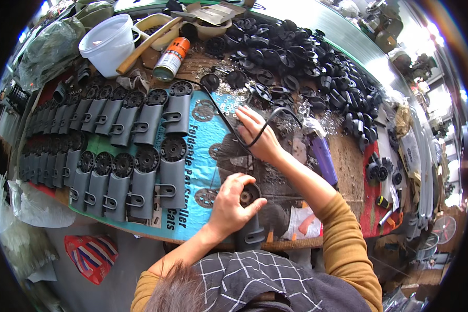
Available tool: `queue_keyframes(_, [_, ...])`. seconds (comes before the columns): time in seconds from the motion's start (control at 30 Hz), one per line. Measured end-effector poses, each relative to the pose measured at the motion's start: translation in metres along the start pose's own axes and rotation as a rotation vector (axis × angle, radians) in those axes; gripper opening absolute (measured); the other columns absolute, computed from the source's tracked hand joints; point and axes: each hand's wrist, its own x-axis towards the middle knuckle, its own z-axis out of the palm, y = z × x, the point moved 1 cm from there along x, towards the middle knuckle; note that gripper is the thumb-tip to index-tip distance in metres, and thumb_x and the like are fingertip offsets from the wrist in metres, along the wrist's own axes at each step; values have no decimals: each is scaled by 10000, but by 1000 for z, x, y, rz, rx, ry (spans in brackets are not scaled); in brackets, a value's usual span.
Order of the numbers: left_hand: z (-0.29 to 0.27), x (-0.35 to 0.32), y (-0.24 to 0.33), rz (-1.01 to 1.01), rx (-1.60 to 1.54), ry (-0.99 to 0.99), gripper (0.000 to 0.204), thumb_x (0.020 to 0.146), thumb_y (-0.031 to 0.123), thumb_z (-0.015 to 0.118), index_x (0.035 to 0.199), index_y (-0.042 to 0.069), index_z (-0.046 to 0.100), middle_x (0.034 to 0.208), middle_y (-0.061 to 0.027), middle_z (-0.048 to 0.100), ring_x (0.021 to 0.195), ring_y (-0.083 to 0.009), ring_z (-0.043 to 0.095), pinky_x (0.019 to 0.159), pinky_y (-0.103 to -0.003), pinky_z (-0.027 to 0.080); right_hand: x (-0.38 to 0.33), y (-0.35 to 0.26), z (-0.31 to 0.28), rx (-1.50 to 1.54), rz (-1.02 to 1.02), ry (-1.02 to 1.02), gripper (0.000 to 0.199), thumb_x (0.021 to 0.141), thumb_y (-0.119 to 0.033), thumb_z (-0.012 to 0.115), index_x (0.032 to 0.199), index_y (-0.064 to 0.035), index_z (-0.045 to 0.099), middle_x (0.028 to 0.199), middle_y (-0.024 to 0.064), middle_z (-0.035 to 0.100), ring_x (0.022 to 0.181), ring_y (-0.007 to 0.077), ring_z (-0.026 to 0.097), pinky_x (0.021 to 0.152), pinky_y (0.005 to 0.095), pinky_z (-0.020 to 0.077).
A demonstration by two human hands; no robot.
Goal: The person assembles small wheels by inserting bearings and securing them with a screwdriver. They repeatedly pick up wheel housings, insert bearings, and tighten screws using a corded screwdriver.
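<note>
My left hand [233, 203] grips a dark grey plastic joint part [252, 231] near the front edge of the bench. Its round hub end faces up between my thumb and fingers. Farther off, my right hand [258, 136] lies with fingers stretched out at the edge of a scatter of small shiny metal nuts or washers [226, 99]. A black cable [224, 118] loops across that hand. Right of it rests a purple-bodied power screwdriver [323, 158]. Printed blue sheeting [200, 156] covers the bench beside my left hand.
Rows of similar grey parts [145, 171] fill the left side. Black round knobs [291, 57] are heaped at the back. A white bucket [109, 46], an orange spray can [171, 58] and a wooden-handled tool [146, 46] stand or lie back left. A yellow-black tool [384, 203] lies right.
</note>
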Motion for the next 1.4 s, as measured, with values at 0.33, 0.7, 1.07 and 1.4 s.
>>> queue_keyframes(0.33, [8,-11,9,-78,-25,-42,508,746,314,808,1133,62,597,1153,-158,594,1094,-346,576,941,-425,462,74,36,33,-250,161,23,534,979,-358,468,1330,42,498,1389,228,464,1289,372,417,1118,454,276])
queue_keyframes(0.7, [10,-8,8,-61,-41,-24,495,730,283,816,1113,55,600,1125,-157,602,1073,-347,577,929,-422,464,56,52,-1,-157,-16,25,256,895,-182,633,1124,-86,694,1246,136,629,1170,325,561,1005,403,429])
queue_keyframes(1.07, [13,-8,8,-63,-57,3,472,719,222,826,1081,23,597,1079,-146,614,1050,-331,576,921,-403,463,-60,1,-81,-145,151,-13,309,876,8,578,1167,-66,651,1352,149,562,1307,320,483,1111,424,346])
queue_keyframes(1.4, [13,-8,8,-53,2,-19,495,729,225,830,1114,32,587,1082,-123,575,1009,-267,565,888,-357,465,-112,-63,-30,-261,-90,-239,535,914,-241,562,1388,-13,465,1494,154,400,1411,271,342,1181,428,221])
